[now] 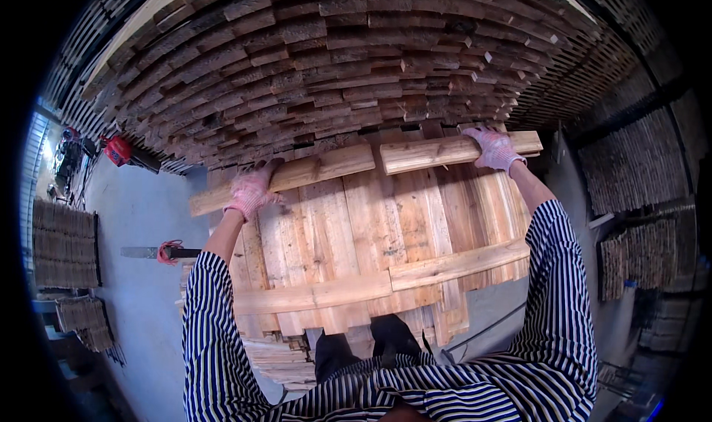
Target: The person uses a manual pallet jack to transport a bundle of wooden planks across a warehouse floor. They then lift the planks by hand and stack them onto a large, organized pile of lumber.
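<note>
My left hand (251, 190), in a pinkish work glove, grips a short wooden plank (326, 167) near its left end, with the fingers over the far edge. My right hand (491, 147), gloved alike, is closed on a second plank (426, 155) toward its right end. The two planks lie crosswise, nearly end to end with a small gap, at the far side of a layer of boards (371, 222) set side by side. Across the near side of that layer run two more crosswise planks, a left one (311, 294) and a right one (460, 266).
A tall stack of rough-edged boards (311, 58) rises just beyond the layer. More board stacks stand at the left (65, 242) and right (630, 162). A red machine part (117, 150) and a bar with red cord (169, 252) are at the left, above the grey floor (141, 207).
</note>
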`<action>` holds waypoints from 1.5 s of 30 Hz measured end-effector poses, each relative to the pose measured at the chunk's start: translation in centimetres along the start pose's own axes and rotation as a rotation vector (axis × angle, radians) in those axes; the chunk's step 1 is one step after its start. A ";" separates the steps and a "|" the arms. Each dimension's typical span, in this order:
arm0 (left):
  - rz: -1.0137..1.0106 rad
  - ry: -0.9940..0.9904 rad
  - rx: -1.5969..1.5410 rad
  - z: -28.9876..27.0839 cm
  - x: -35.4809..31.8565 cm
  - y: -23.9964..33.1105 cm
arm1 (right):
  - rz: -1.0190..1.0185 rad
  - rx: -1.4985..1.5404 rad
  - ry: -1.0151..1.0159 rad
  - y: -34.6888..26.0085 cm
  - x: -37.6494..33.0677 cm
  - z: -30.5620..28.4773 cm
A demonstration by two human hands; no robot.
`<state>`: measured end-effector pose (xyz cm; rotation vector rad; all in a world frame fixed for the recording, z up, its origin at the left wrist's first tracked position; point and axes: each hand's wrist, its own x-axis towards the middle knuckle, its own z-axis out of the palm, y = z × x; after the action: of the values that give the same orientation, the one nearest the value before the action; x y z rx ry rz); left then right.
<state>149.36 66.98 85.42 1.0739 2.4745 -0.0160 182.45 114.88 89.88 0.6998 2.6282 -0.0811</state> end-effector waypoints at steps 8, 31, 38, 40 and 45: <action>-0.052 -0.105 -0.026 1.2 5.5 4.2 | -0.040 0.085 -0.065 1.1 3.7 4.7; 0.026 0.319 -0.376 10.0 -1.6 5.3 | 0.414 0.698 0.336 -8.5 -17.4 11.7; -0.426 0.717 -0.437 7.8 -23.9 5.2 | 0.544 -0.283 0.357 -12.7 -14.2 13.7; -0.644 1.076 -0.553 14.9 -28.9 -1.9 | 0.211 0.014 0.623 -16.2 -14.0 12.8; -1.452 1.100 -1.043 32.8 -41.9 -14.0 | -0.714 0.976 0.399 -38.1 -21.4 11.8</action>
<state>177.59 22.29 70.26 -1.4983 2.6864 1.4680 185.14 69.85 86.01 -0.0417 2.9874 -1.6392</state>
